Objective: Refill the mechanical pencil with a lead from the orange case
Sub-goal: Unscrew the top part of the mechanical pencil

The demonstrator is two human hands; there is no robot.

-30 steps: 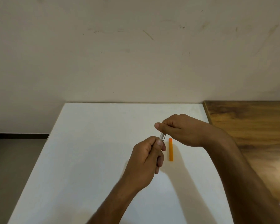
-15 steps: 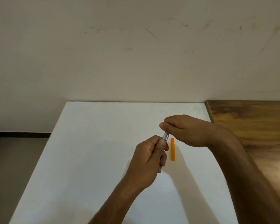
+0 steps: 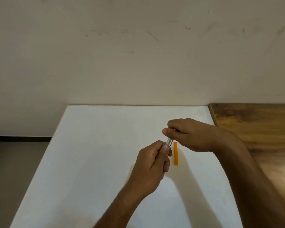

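My left hand [image 3: 153, 160] grips the silver mechanical pencil [image 3: 169, 142] around its barrel, and only a short metal stretch near its top end shows between my hands. My right hand [image 3: 187, 134] pinches that top end with thumb and forefinger; whatever it holds there is hidden by the fingers. The slim orange lead case [image 3: 175, 153] lies flat on the white table [image 3: 97, 153], just right of my left hand and under my right hand.
A beige wall rises right behind the table's far edge. A brown wooden surface [image 3: 257, 129] adjoins the table on the right. Left of the table the floor [image 3: 10, 162] drops away.
Both hands and the pencil have drifted slightly to the right. The grips look the same, and the orange case has stayed where it was.
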